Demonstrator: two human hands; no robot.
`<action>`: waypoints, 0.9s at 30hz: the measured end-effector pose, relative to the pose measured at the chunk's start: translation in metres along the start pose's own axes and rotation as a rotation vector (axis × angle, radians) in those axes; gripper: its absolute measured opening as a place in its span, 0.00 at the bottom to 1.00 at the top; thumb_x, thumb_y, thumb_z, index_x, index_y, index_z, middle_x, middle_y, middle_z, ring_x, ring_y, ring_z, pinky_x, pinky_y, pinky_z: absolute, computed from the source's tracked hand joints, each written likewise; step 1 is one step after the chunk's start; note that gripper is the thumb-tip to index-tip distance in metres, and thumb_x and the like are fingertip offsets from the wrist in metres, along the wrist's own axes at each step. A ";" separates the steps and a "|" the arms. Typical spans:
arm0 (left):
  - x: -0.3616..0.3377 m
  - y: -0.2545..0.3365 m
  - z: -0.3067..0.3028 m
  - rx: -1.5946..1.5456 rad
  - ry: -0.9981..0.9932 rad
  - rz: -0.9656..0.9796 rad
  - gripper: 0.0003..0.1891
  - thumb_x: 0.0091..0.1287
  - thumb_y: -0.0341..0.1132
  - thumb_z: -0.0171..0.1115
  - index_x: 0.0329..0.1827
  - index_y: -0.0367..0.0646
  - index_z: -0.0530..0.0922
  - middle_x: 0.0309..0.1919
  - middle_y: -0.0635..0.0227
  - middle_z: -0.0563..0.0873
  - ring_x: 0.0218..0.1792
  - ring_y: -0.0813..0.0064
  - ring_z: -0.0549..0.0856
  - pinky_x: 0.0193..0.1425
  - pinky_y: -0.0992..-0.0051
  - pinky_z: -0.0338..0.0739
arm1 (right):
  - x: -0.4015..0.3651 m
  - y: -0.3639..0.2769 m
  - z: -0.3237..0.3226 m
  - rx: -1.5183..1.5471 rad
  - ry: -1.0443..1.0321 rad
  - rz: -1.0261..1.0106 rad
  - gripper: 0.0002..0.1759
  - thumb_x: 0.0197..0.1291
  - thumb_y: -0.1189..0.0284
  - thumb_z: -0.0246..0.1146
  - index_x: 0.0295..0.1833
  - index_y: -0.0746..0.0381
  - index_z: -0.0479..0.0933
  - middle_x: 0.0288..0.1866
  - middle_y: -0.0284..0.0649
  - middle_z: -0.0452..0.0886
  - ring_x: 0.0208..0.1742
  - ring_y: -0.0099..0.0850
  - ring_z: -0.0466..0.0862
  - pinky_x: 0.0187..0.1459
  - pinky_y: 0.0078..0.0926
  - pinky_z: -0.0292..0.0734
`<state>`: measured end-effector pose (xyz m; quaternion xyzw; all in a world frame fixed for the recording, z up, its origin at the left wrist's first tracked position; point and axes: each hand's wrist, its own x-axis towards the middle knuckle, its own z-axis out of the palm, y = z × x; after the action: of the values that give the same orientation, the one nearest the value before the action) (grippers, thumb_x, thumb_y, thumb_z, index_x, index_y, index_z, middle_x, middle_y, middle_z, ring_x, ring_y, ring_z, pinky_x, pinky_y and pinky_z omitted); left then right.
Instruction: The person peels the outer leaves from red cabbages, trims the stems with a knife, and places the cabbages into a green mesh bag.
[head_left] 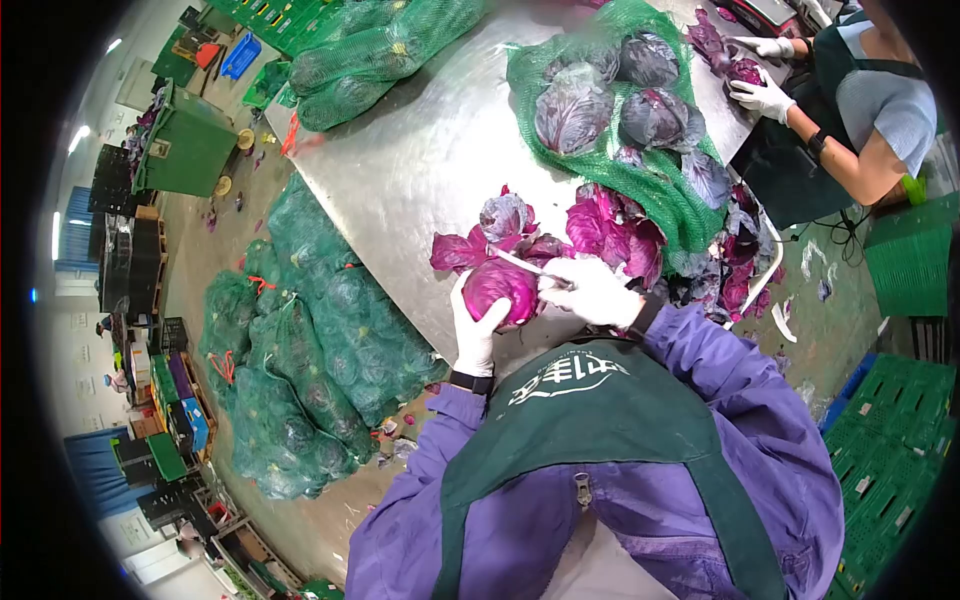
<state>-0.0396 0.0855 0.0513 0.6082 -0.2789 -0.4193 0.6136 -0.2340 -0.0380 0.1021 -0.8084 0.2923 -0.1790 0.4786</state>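
A peeled, shiny red cabbage (500, 291) is held near the front edge of the metal table (400, 170). My left hand (474, 325), in a white glove, wraps around its left side. On the right, my right hand (592, 291), also gloved, is closed on a knife (520, 263), whose blade points up and left over the cabbage. Loose purple leaves (610, 228) lie just beyond both hands, with a smaller cabbage head (506, 217) among them. Behind these, a green net bag (640, 175) lies under and around several cabbages (574, 108).
A co-worker's gloved hands (762, 95) hold another cabbage at the table's far right. Filled net bags (310, 345) stand on the floor to the left, and another (385, 60) lies on the table. Leaf scraps (740, 240) fill the right edge. Green crates (890, 440) stand lower right.
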 end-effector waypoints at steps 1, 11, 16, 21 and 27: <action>-0.001 -0.001 -0.003 -0.170 0.038 -0.108 0.45 0.56 0.36 0.76 0.73 0.40 0.58 0.64 0.56 0.71 0.63 0.63 0.74 0.69 0.62 0.70 | -0.004 0.018 0.002 0.081 0.065 0.027 0.09 0.61 0.68 0.64 0.41 0.62 0.77 0.27 0.42 0.80 0.28 0.36 0.82 0.34 0.34 0.77; -0.007 0.065 0.003 0.384 -0.381 0.266 0.62 0.37 0.39 0.85 0.75 0.41 0.51 0.68 0.54 0.63 0.69 0.59 0.66 0.76 0.60 0.60 | 0.013 -0.004 -0.011 0.686 -0.001 0.251 0.25 0.62 0.70 0.69 0.64 0.63 0.76 0.46 0.35 0.84 0.43 0.21 0.80 0.47 0.22 0.77; -0.013 0.073 0.009 0.361 -0.436 0.227 0.64 0.36 0.41 0.86 0.75 0.42 0.49 0.69 0.54 0.60 0.71 0.58 0.64 0.76 0.59 0.59 | 0.027 0.002 -0.016 0.384 0.381 0.215 0.13 0.67 0.68 0.64 0.51 0.65 0.80 0.31 0.29 0.78 0.29 0.16 0.73 0.31 0.18 0.70; -0.011 0.065 0.002 0.345 -0.403 0.279 0.63 0.35 0.43 0.86 0.73 0.42 0.51 0.68 0.55 0.61 0.70 0.59 0.65 0.75 0.59 0.60 | 0.021 -0.008 -0.043 0.424 0.075 0.114 0.15 0.67 0.68 0.65 0.56 0.63 0.80 0.36 0.27 0.80 0.27 0.13 0.71 0.29 0.15 0.69; 0.002 0.062 0.000 -0.293 -0.364 -0.076 0.56 0.42 0.49 0.82 0.72 0.42 0.57 0.65 0.58 0.70 0.66 0.62 0.72 0.72 0.60 0.66 | 0.017 -0.028 -0.039 0.448 -0.114 -0.130 0.17 0.63 0.73 0.65 0.56 0.62 0.77 0.56 0.41 0.80 0.60 0.32 0.78 0.62 0.33 0.73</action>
<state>-0.0282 0.0783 0.1122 0.4371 -0.2977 -0.5808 0.6188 -0.2345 -0.0650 0.1452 -0.7079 0.1650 -0.2239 0.6493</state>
